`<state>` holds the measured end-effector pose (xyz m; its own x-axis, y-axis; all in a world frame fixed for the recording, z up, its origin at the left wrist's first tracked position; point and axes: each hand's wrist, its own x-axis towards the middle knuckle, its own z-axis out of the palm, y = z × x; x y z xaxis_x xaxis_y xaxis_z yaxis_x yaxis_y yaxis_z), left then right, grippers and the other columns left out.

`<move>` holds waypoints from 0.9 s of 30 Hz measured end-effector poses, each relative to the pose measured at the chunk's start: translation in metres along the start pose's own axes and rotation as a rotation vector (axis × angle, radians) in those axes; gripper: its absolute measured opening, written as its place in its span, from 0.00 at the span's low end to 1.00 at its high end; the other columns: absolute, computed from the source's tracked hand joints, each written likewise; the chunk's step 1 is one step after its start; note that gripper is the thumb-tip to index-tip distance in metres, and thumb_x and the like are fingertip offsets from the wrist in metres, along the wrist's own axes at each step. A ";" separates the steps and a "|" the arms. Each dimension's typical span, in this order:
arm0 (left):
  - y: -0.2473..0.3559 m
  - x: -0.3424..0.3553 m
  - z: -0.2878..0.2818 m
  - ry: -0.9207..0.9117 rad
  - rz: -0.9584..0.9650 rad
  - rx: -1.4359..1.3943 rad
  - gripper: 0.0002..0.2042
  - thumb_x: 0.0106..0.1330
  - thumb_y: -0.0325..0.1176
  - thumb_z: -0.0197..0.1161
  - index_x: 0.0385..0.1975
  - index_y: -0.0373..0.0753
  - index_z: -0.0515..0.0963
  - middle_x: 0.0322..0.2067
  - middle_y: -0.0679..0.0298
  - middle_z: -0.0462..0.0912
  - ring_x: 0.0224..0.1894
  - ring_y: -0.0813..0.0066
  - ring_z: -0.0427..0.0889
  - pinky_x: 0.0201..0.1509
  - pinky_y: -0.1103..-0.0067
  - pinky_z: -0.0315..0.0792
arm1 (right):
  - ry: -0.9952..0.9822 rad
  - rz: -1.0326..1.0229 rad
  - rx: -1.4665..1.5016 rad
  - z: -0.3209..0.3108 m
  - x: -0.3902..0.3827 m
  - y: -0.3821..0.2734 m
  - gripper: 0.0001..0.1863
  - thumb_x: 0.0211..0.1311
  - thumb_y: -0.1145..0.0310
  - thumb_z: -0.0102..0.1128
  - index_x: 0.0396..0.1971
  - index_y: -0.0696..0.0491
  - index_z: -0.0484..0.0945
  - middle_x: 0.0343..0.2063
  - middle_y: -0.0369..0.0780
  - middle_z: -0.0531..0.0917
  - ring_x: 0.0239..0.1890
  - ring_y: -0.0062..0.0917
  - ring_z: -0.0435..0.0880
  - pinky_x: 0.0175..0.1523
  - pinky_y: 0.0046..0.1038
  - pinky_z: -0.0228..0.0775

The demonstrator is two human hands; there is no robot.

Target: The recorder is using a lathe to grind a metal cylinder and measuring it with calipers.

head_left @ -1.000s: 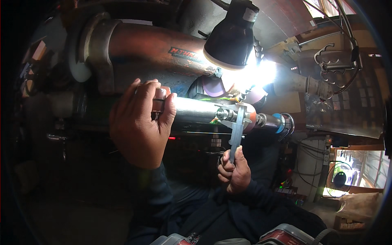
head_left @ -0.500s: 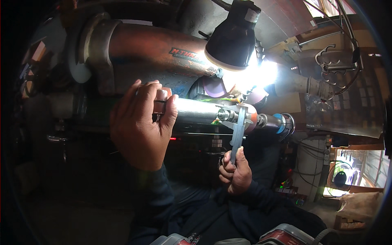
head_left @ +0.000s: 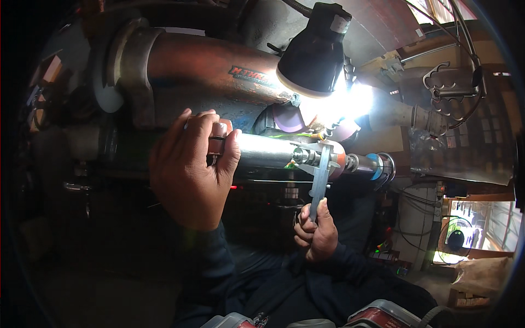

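My right hand (head_left: pixel 320 232) grips a metal vernier caliper (head_left: pixel 321 177) by the lower end of its beam. The caliper stands nearly upright, with its jaws at a small stepped metal shaft (head_left: pixel 309 156). Whether the jaws touch the shaft I cannot tell. To the left, my left hand (head_left: pixel 191 169) is closed over a shiny metal cylinder (head_left: pixel 262 148), thumb on the right side. A dark band shows at its curled fingers. Just right of the caliper sits a rounded orange part (head_left: pixel 340 156), in line with the shaft.
A black lamp (head_left: pixel 311 52) shines brightly above the caliper. Behind the cylinder runs a thick, worn reddish machine housing (head_left: pixel 208 63). A blue-banded spindle (head_left: pixel 374 164) continues to the right. Lidded plastic boxes (head_left: pixel 377 314) lie at the bottom edge. A fan (head_left: pixel 455 239) stands far right.
Almost nothing differs. The whole view has shifted very slightly; both hands keep their grip and the caliper stays at the shaft.
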<state>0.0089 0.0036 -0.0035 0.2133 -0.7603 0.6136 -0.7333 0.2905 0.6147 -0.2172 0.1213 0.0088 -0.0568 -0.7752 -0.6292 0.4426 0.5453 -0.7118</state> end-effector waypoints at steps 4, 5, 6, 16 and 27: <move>-0.002 -0.001 0.002 -0.002 -0.016 -0.010 0.12 0.57 0.36 0.70 0.39 0.41 0.79 0.30 0.71 0.84 0.44 0.65 0.83 0.53 0.68 0.72 | 0.000 0.001 -0.004 0.002 -0.001 -0.002 0.28 0.72 0.40 0.38 0.31 0.53 0.70 0.14 0.26 0.54 0.13 0.11 0.50 0.18 0.17 0.45; -0.002 -0.001 0.002 -0.008 -0.013 -0.014 0.13 0.57 0.36 0.70 0.39 0.41 0.79 0.31 0.71 0.84 0.44 0.64 0.83 0.53 0.68 0.72 | 0.000 0.001 -0.003 0.001 -0.001 -0.002 0.28 0.72 0.40 0.38 0.31 0.53 0.70 0.14 0.26 0.54 0.13 0.11 0.50 0.18 0.17 0.45; -0.001 -0.001 0.002 -0.013 -0.009 -0.018 0.13 0.57 0.36 0.70 0.39 0.41 0.79 0.31 0.71 0.84 0.45 0.64 0.83 0.53 0.68 0.72 | 0.003 -0.002 -0.011 0.000 0.000 -0.002 0.28 0.72 0.40 0.38 0.31 0.53 0.70 0.14 0.26 0.54 0.13 0.11 0.50 0.18 0.17 0.45; 0.002 -0.001 -0.002 0.006 0.012 -0.009 0.13 0.57 0.36 0.69 0.39 0.40 0.79 0.31 0.70 0.85 0.44 0.63 0.83 0.52 0.67 0.73 | -0.036 -0.021 0.024 0.000 -0.001 0.003 0.28 0.72 0.41 0.39 0.33 0.53 0.70 0.14 0.27 0.55 0.14 0.11 0.51 0.19 0.18 0.46; 0.004 -0.007 0.008 -0.060 -0.144 -0.015 0.10 0.65 0.33 0.65 0.44 0.37 0.82 0.40 0.58 0.86 0.39 0.72 0.85 0.44 0.78 0.77 | 0.086 -0.530 -0.454 -0.070 -0.041 -0.091 0.17 0.70 0.59 0.57 0.46 0.59 0.77 0.26 0.31 0.75 0.27 0.14 0.73 0.32 0.18 0.65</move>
<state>-0.0002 0.0059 -0.0097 0.2762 -0.8278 0.4884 -0.6878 0.1847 0.7020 -0.3179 0.1259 0.0771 -0.2406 -0.9556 -0.1701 -0.0810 0.1944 -0.9776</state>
